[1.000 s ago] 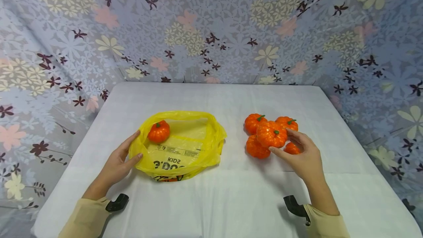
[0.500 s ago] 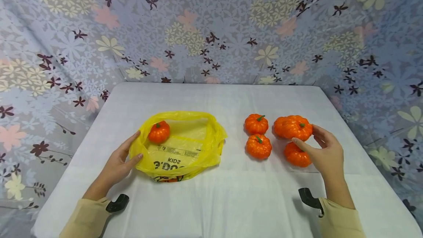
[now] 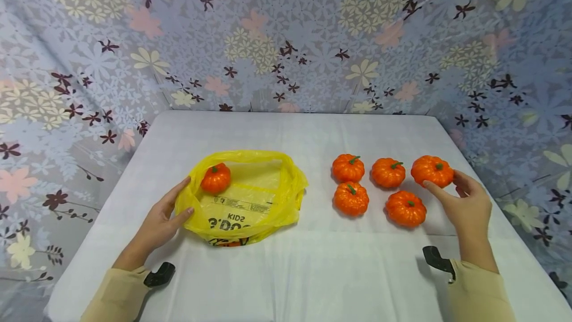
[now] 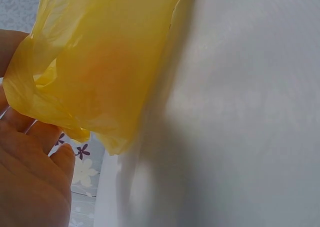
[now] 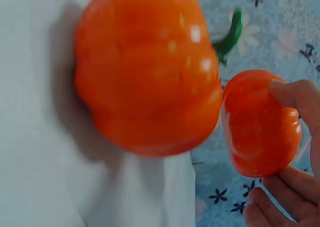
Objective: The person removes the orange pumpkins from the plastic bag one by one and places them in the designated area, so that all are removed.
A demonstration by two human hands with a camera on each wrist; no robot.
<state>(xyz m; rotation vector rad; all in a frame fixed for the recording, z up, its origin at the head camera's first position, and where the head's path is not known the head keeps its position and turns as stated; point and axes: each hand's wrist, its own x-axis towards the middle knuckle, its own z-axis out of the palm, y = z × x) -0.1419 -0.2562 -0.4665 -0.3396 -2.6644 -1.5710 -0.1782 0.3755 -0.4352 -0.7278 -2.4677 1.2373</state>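
On the left, a yellow plastic bag (image 3: 250, 215) lies with its mouth spread wide, and a small orange toy pumpkin (image 3: 216, 178) is inside. My left hand (image 3: 157, 222) holds the bag's left side between thumb and fingers; in the left wrist view the thin film (image 4: 100, 72) drapes over the fingertips. Over the right side, my right hand (image 3: 469, 207) grips another pumpkin (image 3: 431, 171) by its side, with thumb and fingers around it. In the right wrist view this held pumpkin (image 5: 260, 129) appears raised, and a nearer pumpkin (image 5: 150, 72) with a green stem fills the middle.
Between the bag and my right hand, several pumpkins (image 3: 351, 199) stand loosely grouped on the white-covered table (image 3: 313, 272). A floral cloth (image 3: 286, 39) hangs behind the table and along its sides.
My right hand has carried its pumpkin rightward, away from above the other pumpkins, which now show fully. My left hand and the bag have stayed in place.
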